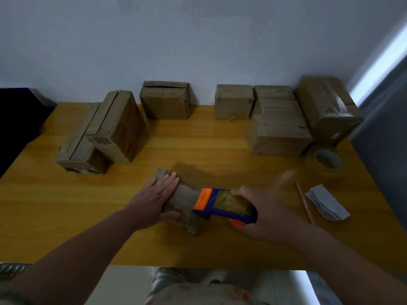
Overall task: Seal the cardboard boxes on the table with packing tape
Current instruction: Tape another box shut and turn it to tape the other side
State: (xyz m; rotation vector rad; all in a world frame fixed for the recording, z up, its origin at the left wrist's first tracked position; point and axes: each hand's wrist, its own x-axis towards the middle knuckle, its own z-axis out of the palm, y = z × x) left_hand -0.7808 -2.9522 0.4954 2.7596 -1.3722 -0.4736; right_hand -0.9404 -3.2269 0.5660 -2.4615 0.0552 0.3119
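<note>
Left hand (158, 194) lay flat, fingers straight, on small box (187, 195). Right hand (259, 214) gripped blue-orange tape dispenser (222, 205) at the box's 3 o'clock end, mid-surface (198, 146).

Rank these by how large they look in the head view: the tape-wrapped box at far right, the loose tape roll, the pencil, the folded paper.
1. tape-wrapped box
2. folded paper
3. tape roll, farther off, so 2 and 3 are unsure
4. pencil, about the paper's length but thinnest
</note>
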